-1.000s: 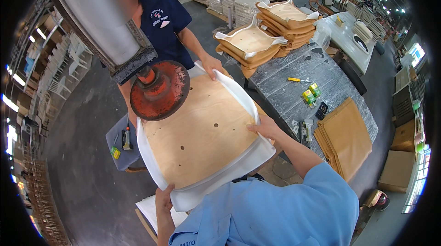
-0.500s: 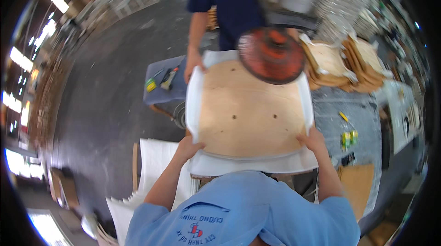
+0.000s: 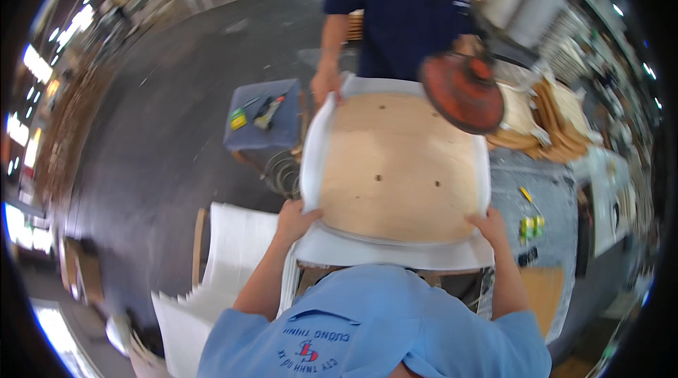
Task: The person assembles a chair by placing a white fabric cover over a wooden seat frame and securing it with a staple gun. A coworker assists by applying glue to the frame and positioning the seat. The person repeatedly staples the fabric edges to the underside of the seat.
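A light wooden panel [image 3: 402, 159] with rounded corners and several small holes lies in front of me on a white foam sheet [image 3: 395, 254], whose edges rise along its sides. My left hand [image 3: 296, 221] is closed on the near left corner, its thumb on top. At the near right corner my right hand [image 3: 491, 226] grips the panel and foam in the same way. Across from me a co-worker's hand [image 3: 326, 85] holds the far left corner. A round red-and-black disc [image 3: 462, 92] hangs over the far right corner and hides it.
A blue-covered stool [image 3: 279, 134] with tools stands at the left. White foam sheets [image 3: 236, 251] are stacked near my left arm. The plastic-covered table [image 3: 508, 194] at right bears a yellow-handled tool [image 3: 525, 194] and green-yellow rolls [image 3: 532, 227]. Wooden panels [image 3: 551, 120] are piled behind it.
The panel and both my hands sit slightly farther right in the view, as do the disc and the co-worker, partly because the view has turned. My grip is unchanged.
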The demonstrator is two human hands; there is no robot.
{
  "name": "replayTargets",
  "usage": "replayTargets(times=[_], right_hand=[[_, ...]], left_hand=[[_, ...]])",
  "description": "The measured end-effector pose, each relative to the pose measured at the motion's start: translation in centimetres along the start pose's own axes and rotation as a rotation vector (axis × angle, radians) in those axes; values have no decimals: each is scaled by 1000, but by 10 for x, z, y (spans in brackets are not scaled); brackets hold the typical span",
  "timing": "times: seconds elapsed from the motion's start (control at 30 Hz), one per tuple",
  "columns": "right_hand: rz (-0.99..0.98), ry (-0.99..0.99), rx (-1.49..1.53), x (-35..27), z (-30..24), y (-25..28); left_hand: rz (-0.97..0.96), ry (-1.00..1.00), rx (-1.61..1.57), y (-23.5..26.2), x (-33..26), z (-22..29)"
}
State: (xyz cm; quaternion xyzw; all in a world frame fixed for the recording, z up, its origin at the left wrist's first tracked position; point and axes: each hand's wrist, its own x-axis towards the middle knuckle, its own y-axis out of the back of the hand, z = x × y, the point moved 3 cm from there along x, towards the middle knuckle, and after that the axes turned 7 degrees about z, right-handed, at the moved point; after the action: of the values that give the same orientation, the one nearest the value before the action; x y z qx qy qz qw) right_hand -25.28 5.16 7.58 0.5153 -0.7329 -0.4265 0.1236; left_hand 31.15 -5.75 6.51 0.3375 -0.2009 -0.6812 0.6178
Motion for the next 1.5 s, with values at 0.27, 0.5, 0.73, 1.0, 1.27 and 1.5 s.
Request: replayTargets(times=[0.27,0.5,0.73,1.0,1.27,1.5], right_hand=[[334,82,-475,-38,-36,-21],[228,27,-7,-63,69,19],[39,-328,576,27,62,29],[16,-198,351,61,34,-2],[252,173,-249,44,13,-6],[196,-22,-139,46,23,-11]], left_hand=[[99,-14,33,-16,-15,-8],[-140,499,-1276,-36,-59,-30],[40,373,-880,-14,-8,-30],[-75,451,-592,-24,18,-44],[187,181,240,-39,-1,-5],[264,442,-386,-33,-15,-39]])
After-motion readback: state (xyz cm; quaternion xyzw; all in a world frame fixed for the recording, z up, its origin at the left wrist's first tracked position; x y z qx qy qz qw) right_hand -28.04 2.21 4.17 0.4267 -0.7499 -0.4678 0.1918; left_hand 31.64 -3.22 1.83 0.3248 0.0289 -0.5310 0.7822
